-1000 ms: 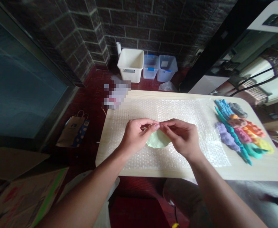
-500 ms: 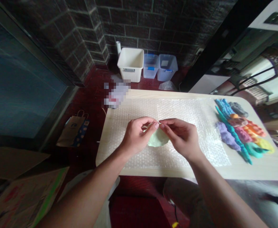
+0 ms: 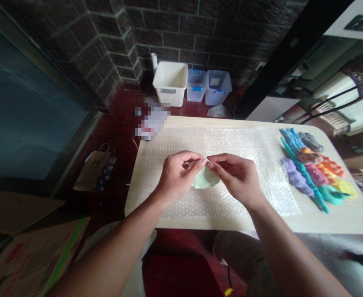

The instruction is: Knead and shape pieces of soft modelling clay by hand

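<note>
My left hand (image 3: pixel 179 173) and my right hand (image 3: pixel 238 175) meet above the middle of the table, thumbs and forefingers pinched close together. Between them, a thin pale green rounded piece (image 3: pixel 206 179) hangs down from the pinched fingertips. Its material looks soft, but what it is I cannot make out. The fingers hide its upper edge. Beneath both hands, bubble wrap (image 3: pixel 193 208) lies flat on the pale wooden table (image 3: pixel 311 222).
Soft bundles in many colours, among them a purple one (image 3: pixel 295 177), lie at the table's right. A white bin (image 3: pixel 170 88) and two clear boxes, one being this box (image 3: pixel 217 93), stand behind. On the left are a paper bag (image 3: pixel 91 171) and a cardboard box (image 3: pixel 35 255).
Both hands stay pinched on the pale green piece. They and the piece have shifted only very slightly; the rest looks the same.
</note>
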Demonstrator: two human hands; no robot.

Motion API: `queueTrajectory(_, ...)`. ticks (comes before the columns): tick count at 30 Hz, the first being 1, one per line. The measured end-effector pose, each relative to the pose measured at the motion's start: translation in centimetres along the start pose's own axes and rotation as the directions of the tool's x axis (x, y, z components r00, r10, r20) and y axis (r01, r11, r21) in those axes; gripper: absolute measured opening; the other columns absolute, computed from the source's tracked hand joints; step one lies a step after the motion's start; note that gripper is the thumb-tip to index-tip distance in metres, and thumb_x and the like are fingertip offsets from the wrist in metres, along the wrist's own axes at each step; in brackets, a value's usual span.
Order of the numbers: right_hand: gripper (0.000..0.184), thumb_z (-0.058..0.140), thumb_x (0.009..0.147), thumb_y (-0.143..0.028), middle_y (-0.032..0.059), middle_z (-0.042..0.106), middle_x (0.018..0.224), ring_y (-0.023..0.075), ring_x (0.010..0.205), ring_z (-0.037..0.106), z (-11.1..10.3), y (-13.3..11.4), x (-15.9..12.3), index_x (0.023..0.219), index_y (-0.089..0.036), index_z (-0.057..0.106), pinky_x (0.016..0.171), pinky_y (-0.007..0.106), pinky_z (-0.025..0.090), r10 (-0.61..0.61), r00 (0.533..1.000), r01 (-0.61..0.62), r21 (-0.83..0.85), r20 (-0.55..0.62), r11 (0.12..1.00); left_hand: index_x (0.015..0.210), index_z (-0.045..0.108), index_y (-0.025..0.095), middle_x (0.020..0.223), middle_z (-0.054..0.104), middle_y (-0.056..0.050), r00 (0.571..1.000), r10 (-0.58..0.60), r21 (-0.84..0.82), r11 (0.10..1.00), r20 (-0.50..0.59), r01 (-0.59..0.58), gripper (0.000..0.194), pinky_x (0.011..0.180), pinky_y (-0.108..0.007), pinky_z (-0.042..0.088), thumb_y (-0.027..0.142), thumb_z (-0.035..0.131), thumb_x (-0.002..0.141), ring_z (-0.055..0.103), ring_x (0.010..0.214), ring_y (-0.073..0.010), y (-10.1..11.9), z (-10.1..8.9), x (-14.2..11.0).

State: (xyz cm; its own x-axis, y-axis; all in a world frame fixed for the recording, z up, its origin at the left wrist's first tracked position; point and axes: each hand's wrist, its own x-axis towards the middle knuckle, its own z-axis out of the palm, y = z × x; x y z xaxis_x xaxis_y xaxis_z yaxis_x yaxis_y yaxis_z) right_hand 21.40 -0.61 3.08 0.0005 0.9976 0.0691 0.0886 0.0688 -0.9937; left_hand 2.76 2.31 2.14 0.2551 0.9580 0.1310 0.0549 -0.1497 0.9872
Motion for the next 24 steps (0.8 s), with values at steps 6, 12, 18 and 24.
queueTrajectory(6,0.018,0.087,0.085,-0.038,0.0061,0.082,0.08,0.0178,0.068,0.073,0.23,-0.14,0.04,0.088,-0.021,0.086,0.059,0.028,0.058,0.031,0.998,-0.029,0.034,-0.057,0.999,0.098,0.079,0.017,0.096,0.081,-0.009,0.996,-0.075,-0.069,0.995,0.043,0.077,0.025,0.07,-0.027,0.055,0.041,0.075,0.093,0.074,0.084,-0.0197,0.06,0.23,0.05)
queueTrajectory(12,0.024,0.087,0.084,-0.042,0.0067,0.083,0.085,0.0179,0.072,0.074,0.32,0.15,0.24,0.095,-0.02,0.086,0.064,0.029,0.06,0.07,0.995,-0.064,0.075,-0.075,0.995,0.095,0.08,0.017,0.092,0.081,-0.009,0.996,-0.084,-0.032,0.996,0.006,0.084,0.027,0.064,-0.026,0.051,0.044,0.073,0.094,0.071,0.081,-0.0194,0.08,0.12,0.21)
queueTrajectory(18,0.023,0.09,0.081,-0.042,0.0052,0.081,0.077,0.0136,0.061,0.067,0.34,0.21,0.14,0.087,-0.02,0.087,0.054,0.025,0.052,0.063,0.994,-0.057,0.066,-0.093,0.996,0.093,0.079,0.017,0.089,0.08,-0.007,0.995,-0.1,-0.034,0.994,0.021,0.101,0.029,0.06,-0.025,0.049,0.045,0.073,0.094,0.069,0.075,-0.0176,0.08,0.1,0.32)
queueTrajectory(24,0.027,0.087,0.084,-0.046,0.0065,0.083,0.082,0.0172,0.07,0.073,0.4,0.01,0.38,0.093,-0.021,0.088,0.062,0.028,0.058,0.088,0.995,-0.084,0.079,-0.048,0.993,0.094,0.08,0.017,0.087,0.079,-0.006,0.991,-0.133,-0.051,0.99,-0.006,0.133,0.029,0.06,-0.025,0.048,0.045,0.077,0.091,0.067,0.073,-0.0169,0.15,0.07,0.38)
